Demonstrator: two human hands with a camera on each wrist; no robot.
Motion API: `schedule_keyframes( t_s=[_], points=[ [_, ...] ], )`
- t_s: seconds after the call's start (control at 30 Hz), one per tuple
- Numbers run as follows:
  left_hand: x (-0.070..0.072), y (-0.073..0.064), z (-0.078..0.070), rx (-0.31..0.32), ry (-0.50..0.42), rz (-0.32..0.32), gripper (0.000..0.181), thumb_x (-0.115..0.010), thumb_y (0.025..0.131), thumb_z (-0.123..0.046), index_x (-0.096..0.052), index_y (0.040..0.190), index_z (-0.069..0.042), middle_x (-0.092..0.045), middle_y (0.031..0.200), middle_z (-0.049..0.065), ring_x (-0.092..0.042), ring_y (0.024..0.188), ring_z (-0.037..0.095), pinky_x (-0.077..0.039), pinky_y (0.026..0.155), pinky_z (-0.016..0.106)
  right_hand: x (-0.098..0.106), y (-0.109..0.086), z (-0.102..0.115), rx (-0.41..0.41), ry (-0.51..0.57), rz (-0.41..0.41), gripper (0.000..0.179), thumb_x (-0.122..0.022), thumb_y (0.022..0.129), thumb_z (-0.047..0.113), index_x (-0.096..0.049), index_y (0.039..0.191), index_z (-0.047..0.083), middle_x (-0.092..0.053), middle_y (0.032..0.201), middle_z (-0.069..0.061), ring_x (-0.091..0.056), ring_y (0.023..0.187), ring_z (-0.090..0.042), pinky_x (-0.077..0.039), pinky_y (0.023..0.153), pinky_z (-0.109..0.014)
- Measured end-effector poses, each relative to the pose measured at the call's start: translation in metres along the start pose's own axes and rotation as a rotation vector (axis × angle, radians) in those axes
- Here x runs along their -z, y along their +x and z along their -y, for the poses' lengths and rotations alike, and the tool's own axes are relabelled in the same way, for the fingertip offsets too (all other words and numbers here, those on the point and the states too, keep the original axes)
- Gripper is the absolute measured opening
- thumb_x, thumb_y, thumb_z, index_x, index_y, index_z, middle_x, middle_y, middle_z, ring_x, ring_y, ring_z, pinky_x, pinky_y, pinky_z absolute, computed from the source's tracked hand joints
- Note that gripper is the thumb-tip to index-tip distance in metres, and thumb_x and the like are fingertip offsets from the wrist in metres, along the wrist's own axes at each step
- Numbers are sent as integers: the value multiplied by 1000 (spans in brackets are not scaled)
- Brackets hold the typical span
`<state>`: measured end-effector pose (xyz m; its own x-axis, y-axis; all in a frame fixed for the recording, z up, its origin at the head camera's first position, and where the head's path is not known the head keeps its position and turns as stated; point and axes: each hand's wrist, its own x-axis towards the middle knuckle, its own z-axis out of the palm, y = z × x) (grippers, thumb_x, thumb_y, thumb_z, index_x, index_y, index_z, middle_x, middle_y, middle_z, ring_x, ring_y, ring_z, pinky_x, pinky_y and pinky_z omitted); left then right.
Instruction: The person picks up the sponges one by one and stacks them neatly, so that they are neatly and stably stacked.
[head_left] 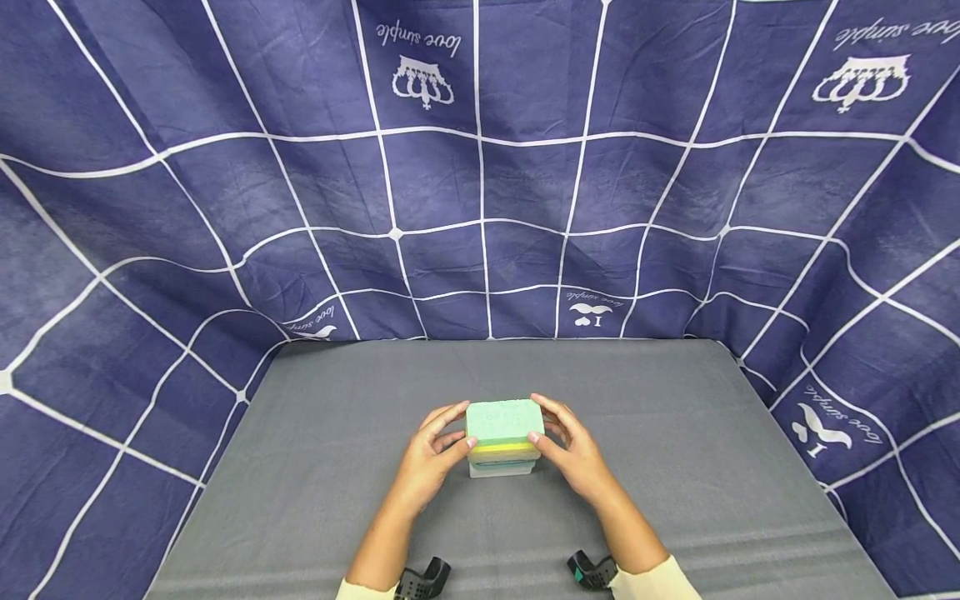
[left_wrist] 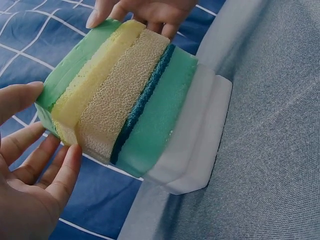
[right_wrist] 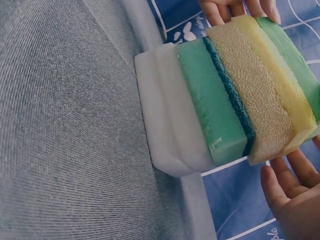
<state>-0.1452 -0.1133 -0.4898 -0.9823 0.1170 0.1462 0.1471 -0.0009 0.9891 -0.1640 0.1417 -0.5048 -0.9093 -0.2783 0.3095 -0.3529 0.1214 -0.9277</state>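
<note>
A stack of sponges stands upright in the middle of the table. On top lies a light green sponge (head_left: 505,419), with a yellow sponge layer (left_wrist: 100,67) under it. Below come a beige porous sponge (right_wrist: 252,82), a teal sponge (left_wrist: 160,110) with a dark blue scouring face (right_wrist: 227,95), and two white blocks (right_wrist: 167,107) at the bottom. My left hand (head_left: 427,457) holds the green sponge at its left end, thumb at the near corner. From the opposite end my right hand (head_left: 576,457) grips it likewise, its fingers along the side.
Grey cloth covers the table (head_left: 360,392). A blue curtain (head_left: 525,183) with white grid lines hangs behind it and along both sides. Black wrist devices (head_left: 426,577) sit near the sleeves at the front.
</note>
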Motion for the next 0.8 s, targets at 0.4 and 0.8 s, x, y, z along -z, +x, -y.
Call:
schedule_keyframes(
  t_s=[0.4, 0.8],
  points=[
    [0, 0, 2, 16, -5, -13, 57, -77, 86, -2, -59, 140, -6, -53, 142, 14, -52, 133, 31, -51, 106, 37, 0, 0, -2, -13, -11, 2, 58, -69, 96, 11, -47, 149, 10, -50, 147, -12, -50, 131, -1, -44, 107, -18],
    [-1, -1, 2, -5, 19, -33, 55, -78, 86, -6, -61, 138, -9, -55, 142, 10, -51, 133, 28, -51, 105, 45, 3, 1, -2, 16, -5, 10, 58, -68, 96, 9, -46, 150, 14, -48, 148, -17, -49, 133, -5, -44, 110, -21]
  ],
)
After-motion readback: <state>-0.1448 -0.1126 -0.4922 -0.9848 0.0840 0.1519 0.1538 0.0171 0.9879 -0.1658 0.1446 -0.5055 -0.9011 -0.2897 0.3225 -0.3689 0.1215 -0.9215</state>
